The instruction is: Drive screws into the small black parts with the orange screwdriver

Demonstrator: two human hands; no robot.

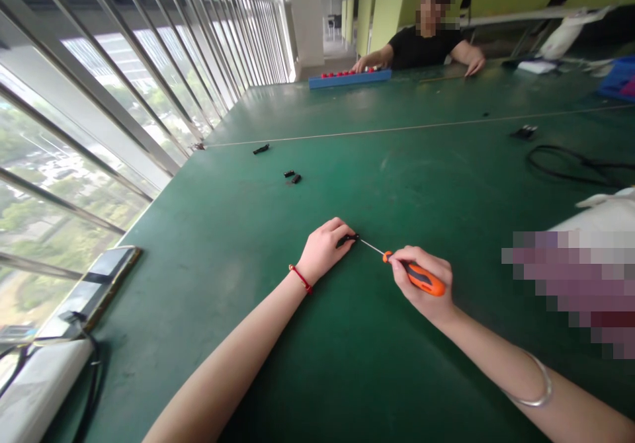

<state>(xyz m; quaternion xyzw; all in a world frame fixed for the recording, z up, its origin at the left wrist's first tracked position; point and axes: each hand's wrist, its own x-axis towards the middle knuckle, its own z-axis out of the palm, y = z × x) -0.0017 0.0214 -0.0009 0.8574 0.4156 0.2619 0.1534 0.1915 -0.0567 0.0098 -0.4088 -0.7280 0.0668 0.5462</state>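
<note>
Head view shows the left hand pinching a small black part down on the green bench, near the middle of the frame. The right hand is closed around an orange screwdriver, and its thin tip touches the part. The tip could slip off and poke the fingers, since they sit so close. The tiny part could also skid away if the pinch is loose.

The orange-and-black screwdriver is lying over the green table, a blue tray showing at 12 o'clock.
</note>
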